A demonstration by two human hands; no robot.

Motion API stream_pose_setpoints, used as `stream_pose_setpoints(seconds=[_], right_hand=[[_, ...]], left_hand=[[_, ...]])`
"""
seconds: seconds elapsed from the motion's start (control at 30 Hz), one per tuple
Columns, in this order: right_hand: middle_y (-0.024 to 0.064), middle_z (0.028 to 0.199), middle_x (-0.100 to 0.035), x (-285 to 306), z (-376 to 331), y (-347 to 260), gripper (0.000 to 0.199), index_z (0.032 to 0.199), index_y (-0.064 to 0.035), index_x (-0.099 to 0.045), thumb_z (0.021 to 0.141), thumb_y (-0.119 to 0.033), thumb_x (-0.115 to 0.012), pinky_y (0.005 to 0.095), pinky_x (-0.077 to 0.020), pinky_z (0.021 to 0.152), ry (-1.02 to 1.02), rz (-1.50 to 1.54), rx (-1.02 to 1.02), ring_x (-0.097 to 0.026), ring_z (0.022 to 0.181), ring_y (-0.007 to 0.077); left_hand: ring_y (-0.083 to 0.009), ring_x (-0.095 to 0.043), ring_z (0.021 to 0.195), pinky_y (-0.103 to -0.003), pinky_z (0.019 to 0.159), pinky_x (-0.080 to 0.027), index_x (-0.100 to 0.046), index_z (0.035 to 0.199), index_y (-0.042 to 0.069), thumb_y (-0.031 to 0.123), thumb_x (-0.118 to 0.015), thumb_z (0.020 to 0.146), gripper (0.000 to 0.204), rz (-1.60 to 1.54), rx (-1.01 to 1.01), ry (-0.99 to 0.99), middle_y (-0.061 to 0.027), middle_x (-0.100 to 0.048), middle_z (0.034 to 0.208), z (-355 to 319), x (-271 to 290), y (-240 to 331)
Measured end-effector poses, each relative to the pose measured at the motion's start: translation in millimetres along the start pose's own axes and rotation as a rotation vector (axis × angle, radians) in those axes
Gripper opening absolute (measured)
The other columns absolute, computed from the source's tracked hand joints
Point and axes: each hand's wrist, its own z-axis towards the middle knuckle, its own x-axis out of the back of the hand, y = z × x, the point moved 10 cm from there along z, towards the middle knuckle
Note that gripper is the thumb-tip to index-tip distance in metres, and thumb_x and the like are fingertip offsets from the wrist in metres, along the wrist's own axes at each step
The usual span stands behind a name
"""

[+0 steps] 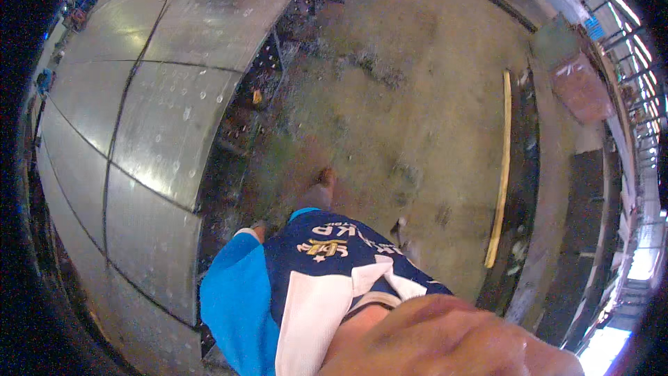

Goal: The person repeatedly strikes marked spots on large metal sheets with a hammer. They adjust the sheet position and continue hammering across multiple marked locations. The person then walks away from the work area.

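Note:
Past the pale cuff of a blue sleeve (240, 285), a small part of my left hand (259, 230) shows, low at my side. It is nearest to the edge of a wide grey metal-topped platform (167, 174). Its fingers are too small and dark to make out, and whether it touches the edge I cannot tell. My right hand cannot be made out in the head view. My dark blue shirt (327, 244) with a pale collar fills the lower middle. Beyond its hem, one lower leg and foot (325, 181) rest on the floor.
Dark joints divide the platform's plates; scraps lie in the shadow along its side. The worn floor (390, 97) stretches ahead. At right lie a long yellow strip (502, 167) and a dark rail-like band (522, 188). Beyond stand a reddish box (581, 87) and dark blocks (584, 181).

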Motion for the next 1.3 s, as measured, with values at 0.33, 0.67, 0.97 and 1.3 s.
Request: stream_pose_setpoints(seconds=[0.33, 0.67, 0.97, 1.3], right_hand=[[0.0221, 0.098, -0.072, 80.4, 16.1, -3.4, 0.031, 0.117, -0.0069, -0.068, 0.098, -0.029, -0.057, 0.0554, -0.0541, 0.075, -0.078, 0.196, -0.226, -0.07, 0.088, 0.0421], [0.0231, 0.1, -0.071, 133.6, 81.1, 2.7, 0.031, 0.118, -0.0073, -0.067, 0.097, -0.027, -0.057, 0.056, -0.0539, 0.076, -0.159, 0.326, -0.365, -0.069, 0.088, 0.0431], [0.024, 0.101, -0.071, 222.2, 194.2, -12.0, 0.03, 0.119, -0.0075, -0.066, 0.097, -0.026, -0.057, 0.0565, -0.0536, 0.076, -0.014, 0.209, -0.24, -0.069, 0.089, 0.0439], [0.025, 0.102, -0.07, 232.8, 165.9, -97.0, 0.03, 0.12, -0.0079, -0.065, 0.096, -0.024, -0.057, 0.057, -0.0534, 0.076, 0.137, 0.224, -0.285, -0.068, 0.09, 0.0449]], left_hand=[[-0.0392, -0.064, 0.124, -0.049, 0.103, -0.051, -0.064, 0.137, 0.006, 0.065, -0.067, 0.083, 0.08, 0.138, -0.274, 0.085, -0.0235, -0.064, 0.137, 123.5, 214.8, 297.7], [-0.0385, -0.069, 0.114, -0.048, 0.097, -0.054, -0.068, 0.133, 0.009, 0.068, -0.063, 0.084, 0.078, 0.036, -0.425, 0.185, -0.0217, -0.07, 0.128, 140.4, 321.5, 566.0], [-0.0381, -0.072, 0.107, -0.05, 0.095, -0.054, -0.073, 0.121, 0.007, 0.04, -0.061, 0.089, 0.047, 0.1, -0.156, 0.057, -0.0243, -0.071, 0.121, 167.6, 307.9, 414.6], [-0.0389, -0.072, 0.106, -0.05, 0.089, -0.057, -0.077, 0.111, 0.006, 0.03, -0.069, 0.082, 0.039, 0.25, -0.245, -0.148, -0.0198, -0.073, 0.12, 242.1, 217.1, 236.1]])
